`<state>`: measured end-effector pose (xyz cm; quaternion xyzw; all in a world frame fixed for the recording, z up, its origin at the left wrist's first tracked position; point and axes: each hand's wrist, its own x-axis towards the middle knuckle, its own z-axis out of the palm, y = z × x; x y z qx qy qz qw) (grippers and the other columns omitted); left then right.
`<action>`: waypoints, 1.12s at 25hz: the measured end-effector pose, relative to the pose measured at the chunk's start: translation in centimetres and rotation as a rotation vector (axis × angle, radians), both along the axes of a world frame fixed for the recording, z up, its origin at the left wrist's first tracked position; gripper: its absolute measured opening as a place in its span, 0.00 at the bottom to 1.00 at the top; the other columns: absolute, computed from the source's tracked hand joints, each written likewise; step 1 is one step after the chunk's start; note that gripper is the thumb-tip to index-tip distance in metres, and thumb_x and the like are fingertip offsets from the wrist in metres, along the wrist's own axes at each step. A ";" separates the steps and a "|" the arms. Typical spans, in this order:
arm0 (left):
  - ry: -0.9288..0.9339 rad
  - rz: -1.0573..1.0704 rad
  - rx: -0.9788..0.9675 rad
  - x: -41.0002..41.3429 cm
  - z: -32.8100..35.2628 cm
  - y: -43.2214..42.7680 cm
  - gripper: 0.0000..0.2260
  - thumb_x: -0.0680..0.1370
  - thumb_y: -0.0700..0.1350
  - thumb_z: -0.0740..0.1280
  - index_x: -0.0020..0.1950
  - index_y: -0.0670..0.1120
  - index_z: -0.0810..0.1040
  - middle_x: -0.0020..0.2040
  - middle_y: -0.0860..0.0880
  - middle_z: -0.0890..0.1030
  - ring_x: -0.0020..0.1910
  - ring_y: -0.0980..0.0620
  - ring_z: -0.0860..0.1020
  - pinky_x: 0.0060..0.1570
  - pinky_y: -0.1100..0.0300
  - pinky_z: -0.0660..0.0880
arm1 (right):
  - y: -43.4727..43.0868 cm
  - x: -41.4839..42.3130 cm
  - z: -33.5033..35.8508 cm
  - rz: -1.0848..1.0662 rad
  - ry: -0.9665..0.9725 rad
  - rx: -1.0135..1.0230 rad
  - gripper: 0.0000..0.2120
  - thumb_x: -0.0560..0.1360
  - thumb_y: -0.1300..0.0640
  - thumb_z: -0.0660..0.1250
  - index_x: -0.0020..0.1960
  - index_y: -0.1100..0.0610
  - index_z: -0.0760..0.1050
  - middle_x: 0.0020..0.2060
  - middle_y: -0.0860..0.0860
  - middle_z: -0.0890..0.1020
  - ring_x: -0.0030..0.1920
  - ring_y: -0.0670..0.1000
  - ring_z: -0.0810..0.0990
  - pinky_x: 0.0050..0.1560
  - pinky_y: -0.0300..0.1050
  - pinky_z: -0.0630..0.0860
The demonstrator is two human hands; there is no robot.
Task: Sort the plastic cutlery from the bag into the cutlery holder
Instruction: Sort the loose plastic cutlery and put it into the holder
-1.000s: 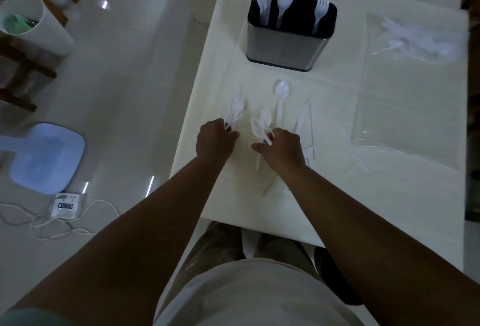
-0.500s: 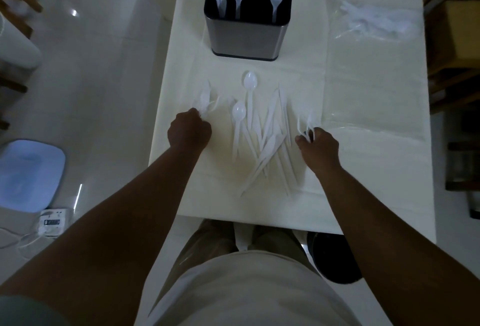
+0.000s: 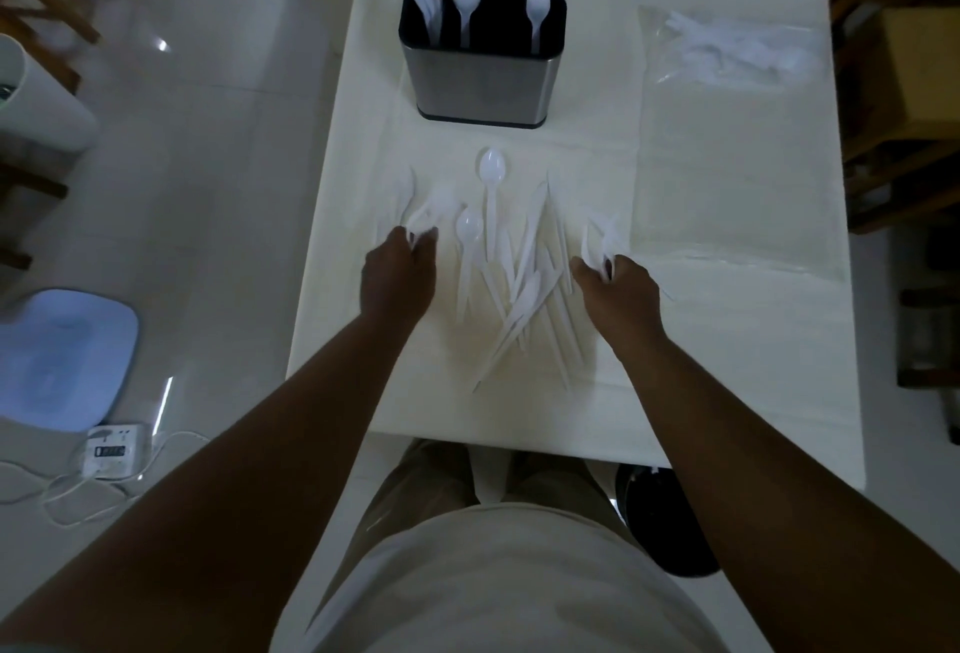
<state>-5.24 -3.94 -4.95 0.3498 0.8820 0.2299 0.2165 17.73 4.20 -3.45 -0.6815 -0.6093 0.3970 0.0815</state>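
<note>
A steel cutlery holder (image 3: 483, 80) with a black insert stands at the back of the white table (image 3: 701, 366); knives, a spoon and a fork stick out of it. A loose pile of white plastic cutlery (image 3: 519, 283) lies between my hands, with two spoons (image 3: 491, 169) pointing toward the holder. My left hand (image 3: 397, 273) is closed on a few white pieces (image 3: 431, 208) at the pile's left. My right hand (image 3: 615, 293) grips several white pieces (image 3: 602, 236) at the pile's right. The clear plastic bag (image 3: 737, 143) lies flat at the right, with more cutlery in its far end.
The table's left edge is close to my left hand, with tiled floor beyond. On the floor are a blue-white scale (image 3: 57, 356), a small white device with cables (image 3: 111, 452) and a white bin (image 3: 31, 96). Wooden furniture (image 3: 904, 54) stands right of the table.
My hands have moved apart, from close together to either side of the pile, each keeping its white pieces. The left hand's bundle has fanned out. The view has shifted, centring the table.
</note>
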 end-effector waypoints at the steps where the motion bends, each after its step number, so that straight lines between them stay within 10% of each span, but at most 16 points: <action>1: -0.050 -0.033 0.014 0.6 -0.2 -0.1 0.18 0.82 0.55 0.58 0.52 0.41 0.75 0.45 0.42 0.82 0.45 0.40 0.80 0.46 0.50 0.77 | 0.1 -0.4 0.3 0.000 0.032 -0.003 0.20 0.76 0.42 0.65 0.37 0.57 0.69 0.32 0.50 0.74 0.40 0.58 0.78 0.43 0.50 0.73; 5: -0.426 0.025 0.092 2.3 0.1 0.1 0.09 0.82 0.46 0.59 0.53 0.43 0.75 0.40 0.47 0.81 0.37 0.50 0.79 0.40 0.55 0.76 | 0.1 -2.2 1.4 0.012 0.212 -0.101 0.16 0.78 0.45 0.62 0.40 0.55 0.69 0.32 0.54 0.78 0.32 0.55 0.81 0.46 0.59 0.81; 10: -0.909 0.089 0.168 3.4 1.5 0.1 0.10 0.77 0.34 0.56 0.55 0.43 0.72 0.34 0.47 0.75 0.31 0.52 0.71 0.31 0.59 0.71 | -0.2 -4.4 3.4 0.060 0.290 -0.132 0.20 0.82 0.47 0.57 0.48 0.61 0.79 0.38 0.49 0.84 0.40 0.48 0.82 0.41 0.42 0.72; 16: -1.076 0.069 0.192 5.8 3.0 1.4 0.14 0.84 0.46 0.55 0.61 0.45 0.78 0.51 0.44 0.84 0.49 0.46 0.83 0.50 0.54 0.81 | -0.4 -7.3 4.4 -0.056 0.437 -0.253 0.19 0.81 0.43 0.56 0.43 0.47 0.83 0.48 0.49 0.85 0.49 0.51 0.83 0.55 0.50 0.79; 21: -1.009 0.085 0.245 6.2 4.7 2.2 0.14 0.85 0.48 0.54 0.62 0.46 0.74 0.46 0.42 0.83 0.44 0.44 0.83 0.41 0.52 0.83 | -0.6 -8.5 4.8 -0.023 0.310 -0.109 0.24 0.81 0.40 0.56 0.63 0.57 0.78 0.56 0.55 0.82 0.56 0.55 0.81 0.62 0.55 0.77; 28: -1.040 0.069 0.131 6.5 4.8 2.5 0.25 0.78 0.66 0.58 0.46 0.44 0.77 0.32 0.46 0.72 0.28 0.53 0.68 0.28 0.60 0.66 | 1.1 -8.4 5.3 0.089 0.307 -0.357 0.27 0.79 0.35 0.56 0.58 0.56 0.77 0.51 0.52 0.83 0.51 0.52 0.81 0.59 0.50 0.75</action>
